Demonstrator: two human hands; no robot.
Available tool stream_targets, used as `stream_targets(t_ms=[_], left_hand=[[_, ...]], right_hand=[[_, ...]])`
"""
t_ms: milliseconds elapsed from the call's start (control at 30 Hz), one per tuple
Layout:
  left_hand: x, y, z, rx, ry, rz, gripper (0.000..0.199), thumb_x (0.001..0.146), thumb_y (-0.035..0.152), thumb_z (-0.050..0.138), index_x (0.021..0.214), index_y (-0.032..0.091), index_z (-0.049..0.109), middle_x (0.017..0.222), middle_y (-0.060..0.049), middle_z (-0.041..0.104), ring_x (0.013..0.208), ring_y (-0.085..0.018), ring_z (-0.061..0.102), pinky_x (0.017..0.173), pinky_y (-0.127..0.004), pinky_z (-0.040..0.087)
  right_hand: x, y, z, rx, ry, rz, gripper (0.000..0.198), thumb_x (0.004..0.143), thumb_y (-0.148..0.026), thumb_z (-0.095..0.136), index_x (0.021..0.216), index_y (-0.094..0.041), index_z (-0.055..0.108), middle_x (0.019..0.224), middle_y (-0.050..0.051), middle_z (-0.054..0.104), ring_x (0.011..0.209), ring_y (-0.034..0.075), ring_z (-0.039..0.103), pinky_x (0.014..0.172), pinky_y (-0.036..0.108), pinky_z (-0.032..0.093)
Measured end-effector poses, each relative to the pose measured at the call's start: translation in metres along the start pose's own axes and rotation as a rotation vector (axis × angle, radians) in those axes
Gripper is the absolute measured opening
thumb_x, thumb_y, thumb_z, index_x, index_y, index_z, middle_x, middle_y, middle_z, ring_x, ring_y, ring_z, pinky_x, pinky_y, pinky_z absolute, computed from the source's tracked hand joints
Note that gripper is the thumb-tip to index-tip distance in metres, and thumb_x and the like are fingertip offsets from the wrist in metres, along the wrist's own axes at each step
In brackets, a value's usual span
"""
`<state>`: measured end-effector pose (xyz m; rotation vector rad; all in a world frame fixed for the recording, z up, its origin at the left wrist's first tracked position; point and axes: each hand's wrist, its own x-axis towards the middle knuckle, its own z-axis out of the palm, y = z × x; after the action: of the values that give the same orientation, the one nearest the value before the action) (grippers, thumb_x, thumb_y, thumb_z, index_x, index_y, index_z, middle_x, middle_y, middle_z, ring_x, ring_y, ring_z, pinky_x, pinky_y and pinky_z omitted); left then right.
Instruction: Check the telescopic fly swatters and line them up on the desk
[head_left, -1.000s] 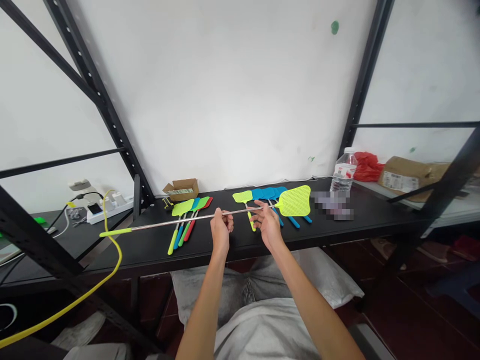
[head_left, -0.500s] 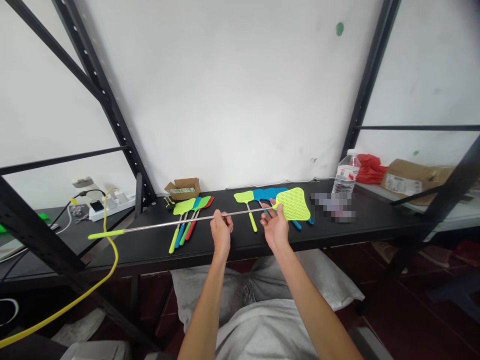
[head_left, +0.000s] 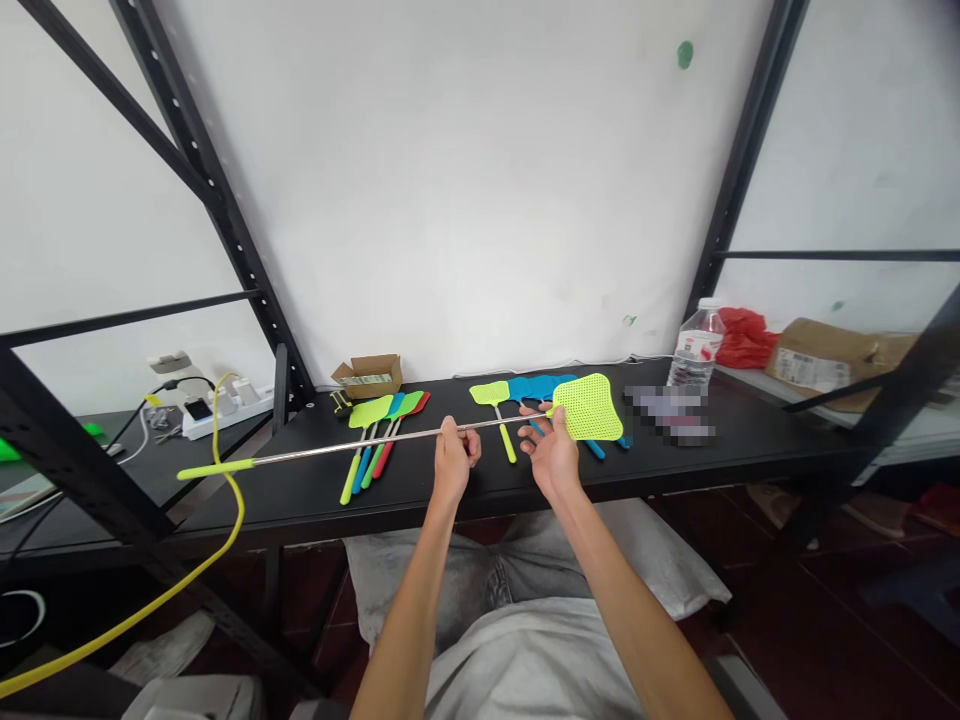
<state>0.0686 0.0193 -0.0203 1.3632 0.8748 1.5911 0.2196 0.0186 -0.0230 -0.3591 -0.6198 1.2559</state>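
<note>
A yellow-green fly swatter (head_left: pixel 589 408) with a long extended metal shaft is held across in front of me, its grip end far to the left. My left hand (head_left: pixel 455 458) is closed around the middle of the shaft. My right hand (head_left: pixel 551 450) pinches the neck just below the perforated head, thumb on top and the other fingers partly spread. Behind my right hand lie several blue fly swatters (head_left: pixel 536 388), partly hidden, and a short yellow-green swatter (head_left: pixel 508 440). To the left, a fanned group of swatters in yellow, blue, green and red (head_left: pixel 390 445) rests on the black table.
A small open cardboard box (head_left: pixel 367 376) stands near the wall. At right are a water bottle (head_left: pixel 694 350), a red bag (head_left: pixel 744 338) and a cardboard package (head_left: pixel 817 362). A power strip (head_left: pixel 225 412) and a yellow cable (head_left: pixel 238 510) are at left. Black rack posts (head_left: pixel 232 220) flank the table.
My left hand has slid a little to the right along the shaft. My right hand and the swatter have barely moved.
</note>
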Motion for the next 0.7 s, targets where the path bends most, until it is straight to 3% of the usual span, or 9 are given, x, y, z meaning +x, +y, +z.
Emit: stream_targets(t_ms=[233, 433, 700], left_hand=[[-0.002, 0.002, 0.001, -0.035, 0.010, -0.043, 0.063, 0.094, 0.059, 0.030, 0.047, 0.019, 0.043, 0.038, 0.003, 0.030, 0.036, -0.008, 0.027, 0.042, -0.024, 0.018], [-0.002, 0.011, -0.006, -0.383, 0.398, -0.016, 0.052, 0.091, 0.048, 0.040, 0.047, 0.021, 0.036, 0.038, 0.007, 0.023, 0.034, -0.007, 0.020, 0.039, -0.023, 0.019], [-0.003, 0.009, -0.008, -0.464, 0.555, 0.048, 0.051, 0.090, 0.049, 0.041, 0.049, 0.021, 0.031, 0.045, 0.008, 0.021, 0.034, -0.006, 0.020, 0.037, -0.022, 0.019]], right_hand=[[-0.002, -0.004, -0.005, 0.026, -0.006, 0.050, 0.036, 0.079, -0.052, 0.070, 0.093, -0.022, 0.056, 0.096, 0.006, 0.074, 0.071, 0.018, 0.071, 0.048, 0.021, 0.049], [0.005, -0.029, -0.022, 0.124, 0.146, 0.012, 0.023, 0.087, -0.042, 0.065, 0.086, -0.019, 0.059, 0.082, 0.002, 0.073, 0.065, 0.013, 0.070, 0.052, 0.019, 0.051], [0.025, -0.087, -0.050, 0.124, 0.246, -0.102, 0.027, 0.097, -0.037, 0.046, 0.083, -0.018, 0.058, 0.071, 0.000, 0.065, 0.052, 0.009, 0.058, 0.047, 0.019, 0.047]])
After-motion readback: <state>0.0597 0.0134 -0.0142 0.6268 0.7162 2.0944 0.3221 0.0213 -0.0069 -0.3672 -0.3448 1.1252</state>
